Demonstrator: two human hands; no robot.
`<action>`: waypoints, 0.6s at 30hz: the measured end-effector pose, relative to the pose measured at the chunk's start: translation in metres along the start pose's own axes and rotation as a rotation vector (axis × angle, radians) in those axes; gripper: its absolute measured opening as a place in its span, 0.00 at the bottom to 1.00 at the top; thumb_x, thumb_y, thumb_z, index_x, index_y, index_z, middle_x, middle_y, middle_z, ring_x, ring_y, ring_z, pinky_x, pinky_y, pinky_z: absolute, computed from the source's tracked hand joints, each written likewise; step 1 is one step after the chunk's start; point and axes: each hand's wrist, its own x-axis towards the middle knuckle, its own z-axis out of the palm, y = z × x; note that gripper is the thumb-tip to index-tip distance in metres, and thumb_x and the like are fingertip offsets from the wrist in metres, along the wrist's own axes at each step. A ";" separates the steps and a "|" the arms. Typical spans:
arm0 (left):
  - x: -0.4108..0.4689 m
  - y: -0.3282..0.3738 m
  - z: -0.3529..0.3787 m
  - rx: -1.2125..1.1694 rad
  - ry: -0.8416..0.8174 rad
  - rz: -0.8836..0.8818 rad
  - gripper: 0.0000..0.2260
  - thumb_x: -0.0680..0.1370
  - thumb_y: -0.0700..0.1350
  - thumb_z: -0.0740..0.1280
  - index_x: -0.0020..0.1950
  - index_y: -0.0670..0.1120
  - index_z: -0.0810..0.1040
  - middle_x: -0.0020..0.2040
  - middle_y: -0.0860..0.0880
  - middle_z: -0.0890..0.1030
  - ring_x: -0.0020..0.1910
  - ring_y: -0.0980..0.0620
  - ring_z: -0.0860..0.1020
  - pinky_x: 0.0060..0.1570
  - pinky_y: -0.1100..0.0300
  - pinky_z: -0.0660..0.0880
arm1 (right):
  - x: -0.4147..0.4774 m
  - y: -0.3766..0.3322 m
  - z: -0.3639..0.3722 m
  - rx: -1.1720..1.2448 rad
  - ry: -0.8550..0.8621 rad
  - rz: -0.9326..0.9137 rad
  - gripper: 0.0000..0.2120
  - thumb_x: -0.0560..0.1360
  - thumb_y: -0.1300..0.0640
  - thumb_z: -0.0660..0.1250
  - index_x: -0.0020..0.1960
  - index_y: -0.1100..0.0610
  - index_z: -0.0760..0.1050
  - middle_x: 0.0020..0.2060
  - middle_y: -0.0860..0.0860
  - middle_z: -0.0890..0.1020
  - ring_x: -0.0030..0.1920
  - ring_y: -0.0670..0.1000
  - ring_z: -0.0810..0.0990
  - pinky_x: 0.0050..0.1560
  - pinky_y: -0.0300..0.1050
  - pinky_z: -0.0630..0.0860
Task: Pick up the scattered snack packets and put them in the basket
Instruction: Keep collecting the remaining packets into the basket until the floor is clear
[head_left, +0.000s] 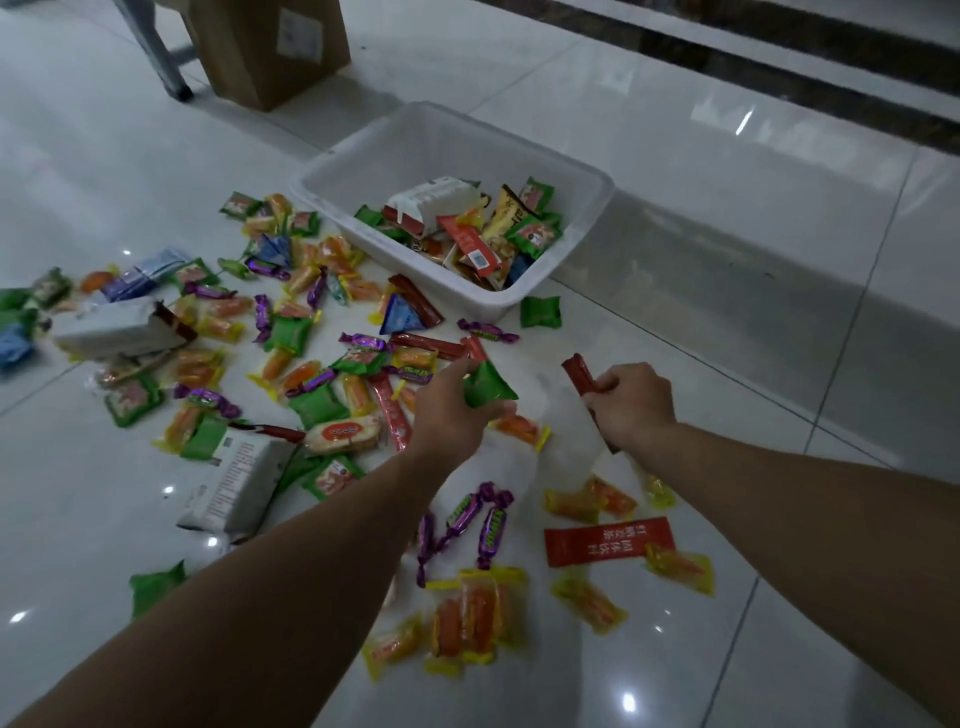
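Head view, looking down on a glossy white tiled floor (675, 156).

The left hand (452, 400) pinches a green packet (488, 387) between thumb and curled fingers. It is a crinkly foil pillow with a pointed corner. The right hand (631, 402) is wrapped round a dark red stick packet (584, 376), long and narrow, with its top end poking up past the knuckles. The two hands are near each other but apart.

Ahead of both sets of fingertips sits the basket (447, 150), a smooth white plastic tub with rounded corners. A heap of packets already lies in the end nearer the hands.

Many packets lie loose on the floor:
- Left of the left fingers is a dense spread of green pillows, orange-and-yellow sachets and pale paper-look packs.
- Behind the wrists, towards the person, lie purple twist-wrapped candies (467, 514), a flat red sachet (608, 540) and clear yellow-edged sachets (467, 613).

Both hands look loaded, so the step seems to be the carry to the basket. The next move probably calls for reaching forward over the near rim and loosening both grips. The wrappers look light and slippery. The task looks well short of done.
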 end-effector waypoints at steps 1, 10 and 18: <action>0.000 0.003 -0.002 -0.001 0.001 0.006 0.24 0.70 0.47 0.76 0.63 0.43 0.75 0.54 0.50 0.79 0.50 0.52 0.77 0.47 0.61 0.74 | -0.002 -0.006 -0.004 0.062 0.010 0.015 0.03 0.74 0.61 0.70 0.46 0.58 0.82 0.41 0.53 0.81 0.42 0.53 0.80 0.45 0.43 0.78; 0.013 0.039 -0.034 -0.190 0.096 -0.067 0.12 0.73 0.43 0.73 0.55 0.43 0.80 0.46 0.46 0.83 0.43 0.51 0.81 0.37 0.61 0.76 | -0.014 -0.076 -0.020 0.420 0.044 0.061 0.03 0.72 0.61 0.73 0.44 0.60 0.82 0.42 0.55 0.83 0.40 0.52 0.81 0.41 0.44 0.78; 0.042 0.066 -0.052 -0.351 0.194 -0.082 0.15 0.71 0.42 0.75 0.55 0.40 0.81 0.48 0.44 0.83 0.43 0.48 0.82 0.34 0.62 0.79 | 0.011 -0.123 -0.027 0.589 0.019 0.047 0.08 0.69 0.58 0.77 0.39 0.53 0.78 0.44 0.54 0.83 0.46 0.56 0.83 0.48 0.55 0.82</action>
